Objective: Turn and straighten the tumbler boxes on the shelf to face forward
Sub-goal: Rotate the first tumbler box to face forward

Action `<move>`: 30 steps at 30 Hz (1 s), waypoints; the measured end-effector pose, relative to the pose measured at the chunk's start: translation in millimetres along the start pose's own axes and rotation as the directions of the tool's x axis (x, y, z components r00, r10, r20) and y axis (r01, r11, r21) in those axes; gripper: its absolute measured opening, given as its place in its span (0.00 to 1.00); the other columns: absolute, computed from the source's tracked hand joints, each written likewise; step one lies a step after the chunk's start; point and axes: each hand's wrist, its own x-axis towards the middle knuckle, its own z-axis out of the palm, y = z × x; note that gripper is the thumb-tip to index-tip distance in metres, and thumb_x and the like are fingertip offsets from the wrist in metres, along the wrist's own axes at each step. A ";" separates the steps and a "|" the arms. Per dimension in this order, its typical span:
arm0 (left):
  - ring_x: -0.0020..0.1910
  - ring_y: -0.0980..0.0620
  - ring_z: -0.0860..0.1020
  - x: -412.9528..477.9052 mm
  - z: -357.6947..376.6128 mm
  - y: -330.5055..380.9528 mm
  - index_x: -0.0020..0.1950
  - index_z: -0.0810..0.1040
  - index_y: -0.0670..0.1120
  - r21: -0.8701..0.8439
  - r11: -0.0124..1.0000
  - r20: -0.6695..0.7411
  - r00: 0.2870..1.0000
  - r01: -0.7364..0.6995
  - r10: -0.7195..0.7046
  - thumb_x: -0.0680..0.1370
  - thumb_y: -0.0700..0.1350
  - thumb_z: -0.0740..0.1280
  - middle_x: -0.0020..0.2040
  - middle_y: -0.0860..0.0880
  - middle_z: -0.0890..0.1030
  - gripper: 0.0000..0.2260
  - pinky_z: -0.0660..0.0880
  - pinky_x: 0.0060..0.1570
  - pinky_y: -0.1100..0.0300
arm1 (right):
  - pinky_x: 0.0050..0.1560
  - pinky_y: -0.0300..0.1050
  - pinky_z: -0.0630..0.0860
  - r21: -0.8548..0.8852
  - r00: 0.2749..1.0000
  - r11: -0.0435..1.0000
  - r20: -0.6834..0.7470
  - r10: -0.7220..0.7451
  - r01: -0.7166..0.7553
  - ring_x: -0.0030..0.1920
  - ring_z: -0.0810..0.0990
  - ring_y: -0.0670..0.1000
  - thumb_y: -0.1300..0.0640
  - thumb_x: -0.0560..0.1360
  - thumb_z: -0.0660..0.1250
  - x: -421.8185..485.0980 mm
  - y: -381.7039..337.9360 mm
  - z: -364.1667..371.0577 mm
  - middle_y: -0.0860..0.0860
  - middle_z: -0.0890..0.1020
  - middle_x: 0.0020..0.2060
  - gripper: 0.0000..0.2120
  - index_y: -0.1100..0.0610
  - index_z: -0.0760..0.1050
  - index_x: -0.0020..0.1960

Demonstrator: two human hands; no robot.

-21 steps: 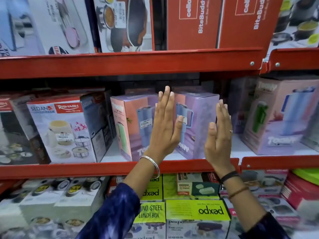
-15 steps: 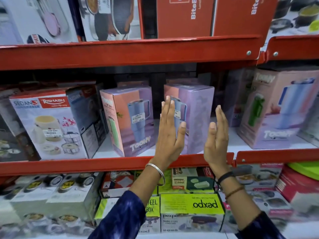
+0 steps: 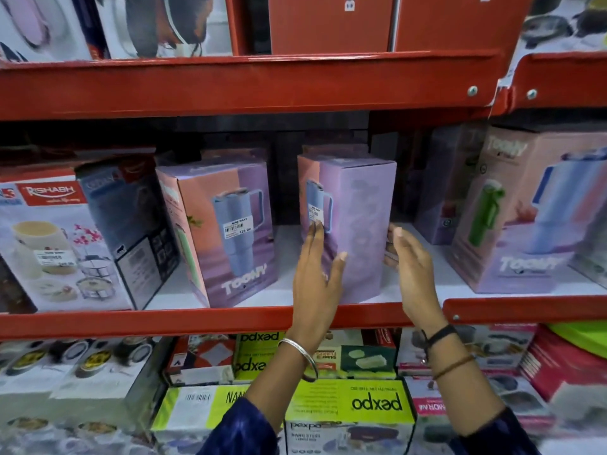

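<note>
Three pastel Toony tumbler boxes stand on the red-edged middle shelf (image 3: 164, 321). The left box (image 3: 230, 224) is angled, its tumbler picture facing front-right. The middle box (image 3: 361, 198) is turned so a plain lilac side faces me and its picture side points left. My left hand (image 3: 317, 277) wraps its lower left corner, fingers on the picture side, thumb on the lilac side. My right hand (image 3: 414, 274) presses its lower right edge. The right box (image 3: 525, 208) stands angled, with a darker box (image 3: 443, 192) behind it.
A Rishabh dinner-set box (image 3: 59, 241) stands left of the tumbler boxes. The upper shelf beam (image 3: 230, 83) hangs close above the box tops, with red boxes (image 3: 328, 21) on it. Green pexpo lunch-box cartons (image 3: 361, 402) fill the shelf below my wrists.
Both hands have dropped from in front of the boxes and closed in on the middle box's lower sides. The view has tilted downward.
</note>
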 end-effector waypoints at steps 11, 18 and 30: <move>0.63 0.67 0.72 19.2 -22.7 1.4 0.73 0.62 0.57 -0.207 0.976 -0.059 0.996 -0.074 0.063 0.80 0.40 0.61 0.66 0.64 0.72 0.24 0.74 0.62 0.62 | 0.68 0.51 0.69 0.004 0.971 0.999 0.233 -0.053 0.054 0.68 0.71 0.51 0.47 0.68 0.72 30.8 -12.8 -6.7 0.51 0.73 0.68 0.30 0.48 0.67 0.67; 0.63 0.58 0.74 32.2 -30.1 7.3 0.65 0.66 0.65 -0.154 0.967 -0.087 0.978 -0.202 0.190 0.80 0.33 0.56 0.67 0.53 0.73 0.27 0.73 0.59 0.63 | 0.66 0.36 0.66 -0.081 0.899 0.997 0.436 0.047 -0.013 0.68 0.67 0.39 0.34 0.48 0.79 53.3 -10.9 -11.5 0.42 0.68 0.69 0.53 0.42 0.61 0.69; 0.76 0.59 0.55 37.0 -26.7 -3.1 0.74 0.45 0.61 0.007 0.997 0.104 0.992 -0.078 0.076 0.78 0.56 0.61 0.78 0.55 0.54 0.31 0.56 0.71 0.63 | 0.64 0.44 0.74 -0.131 0.986 0.979 0.074 -0.150 0.159 0.60 0.78 0.46 0.63 0.69 0.72 36.8 -19.7 -7.0 0.54 0.79 0.61 0.27 0.58 0.70 0.67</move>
